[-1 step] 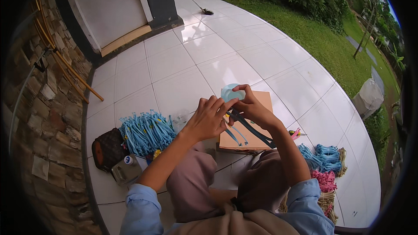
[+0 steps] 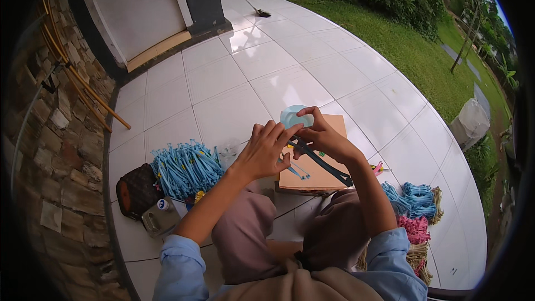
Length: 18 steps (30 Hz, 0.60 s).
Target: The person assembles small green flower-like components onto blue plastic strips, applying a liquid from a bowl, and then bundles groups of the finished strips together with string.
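Note:
My two hands meet over a flat-topped cardboard box (image 2: pixel 336 129) in front of my knees. My left hand (image 2: pixel 266 147) has its fingers bent and fingertips drawn together beside the right; what they pinch is hidden. Light-blue strips (image 2: pixel 302 175) show below its thumb, over the box top. My right hand (image 2: pixel 327 138) is curled round a dark green long-handled tool (image 2: pixel 329 169), whose head is hidden by the fingers. A round translucent light-blue dish (image 2: pixel 292 115) shows at the box's far left corner, partly behind the right fingertips; whether they touch it I cannot tell.
At left are a heap of light-blue strips (image 2: pixel 186 171), a dark brown bag (image 2: pixel 135 194) and a clear container (image 2: pixel 158 220). Blue bundles (image 2: pixel 419 200), pink bundles (image 2: pixel 414 228) and tan bundles (image 2: pixel 417 256) lie right. A broom (image 2: pixel 262 13) rests on the far tiles.
The whole view has shifted very slightly. The light-blue strips under my left hand have moved a little to the left; both hands keep almost the same pose.

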Each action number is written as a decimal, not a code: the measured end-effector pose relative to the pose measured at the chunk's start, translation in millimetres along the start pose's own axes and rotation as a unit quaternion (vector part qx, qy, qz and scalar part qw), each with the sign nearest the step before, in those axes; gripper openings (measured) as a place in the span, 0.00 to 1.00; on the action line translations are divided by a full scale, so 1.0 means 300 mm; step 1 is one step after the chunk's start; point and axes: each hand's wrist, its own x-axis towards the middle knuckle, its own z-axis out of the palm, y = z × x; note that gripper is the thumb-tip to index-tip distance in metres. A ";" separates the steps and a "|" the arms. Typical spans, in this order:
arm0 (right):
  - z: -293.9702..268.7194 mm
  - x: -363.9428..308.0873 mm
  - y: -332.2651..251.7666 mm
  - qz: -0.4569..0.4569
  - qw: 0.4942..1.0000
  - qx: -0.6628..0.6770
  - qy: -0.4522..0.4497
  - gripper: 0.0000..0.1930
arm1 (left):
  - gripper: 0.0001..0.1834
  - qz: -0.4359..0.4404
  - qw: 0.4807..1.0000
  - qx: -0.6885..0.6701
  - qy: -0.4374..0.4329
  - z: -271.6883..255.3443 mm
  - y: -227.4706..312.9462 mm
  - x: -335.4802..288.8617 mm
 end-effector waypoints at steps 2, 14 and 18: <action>-0.041 -0.036 -0.012 0.004 1.000 -0.025 -0.010 0.21 | 0.22 -0.039 0.999 0.021 0.008 -0.004 0.002 0.007; -0.119 -0.107 -0.041 -0.183 0.974 -0.055 0.121 0.28 | 0.03 -0.113 0.989 0.005 0.092 -0.004 -0.059 -0.006; -0.114 -0.102 -0.037 -0.252 0.959 -0.056 0.119 0.34 | 0.04 -0.127 0.982 -0.069 0.121 0.027 -0.060 -0.010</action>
